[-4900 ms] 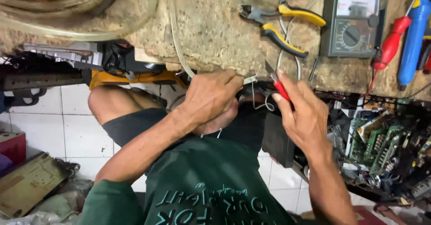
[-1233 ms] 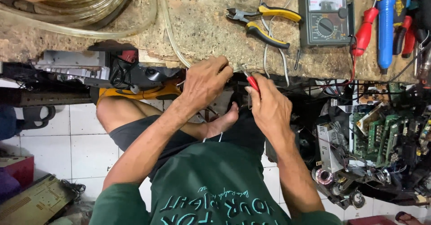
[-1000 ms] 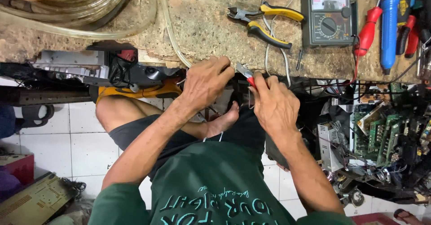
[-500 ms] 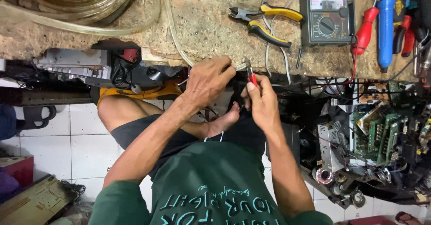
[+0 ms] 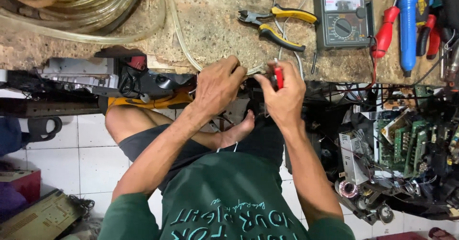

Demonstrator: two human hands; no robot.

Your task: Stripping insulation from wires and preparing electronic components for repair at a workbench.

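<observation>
A: Where do the hands sit?

B: Centre of the frame, at the near edge of the worktop (image 5: 210, 24). The left hand (image 5: 217, 84) is curled over the end of a thin clear tube (image 5: 179, 29) that runs down from the coil of clear hose (image 5: 81, 3) at upper left. Its fingers are folded tight around the tube end, knuckles toward the camera, probably to steady it against the edge.

A: And the right?

B: The right hand (image 5: 284, 94) is just beside the left, nearly touching. Its grip is closed, thumb and fingers pinched on a small red-handled tool (image 5: 278, 76) held upright with the tip pointing toward the tube end. The tip itself is too small to identify. Holding it short like that would suit fine, close work.

A: What surrounds them?

B: Above the hands, on the worktop, yellow-handled pliers (image 5: 275, 22) lie within easy reach. To their right is an analog multimeter (image 5: 342, 12), its leads trailing down. Further right stand a red-handled screwdriver (image 5: 385, 32) and a blue tool (image 5: 409, 27). Left of the hands sits a grey and black machine housing (image 5: 110, 77) at the worktop edge. At right, below the worktop, is a heap of green circuit boards (image 5: 406, 146). The person sits cross-legged over a white tiled floor (image 5: 52, 158).
</observation>
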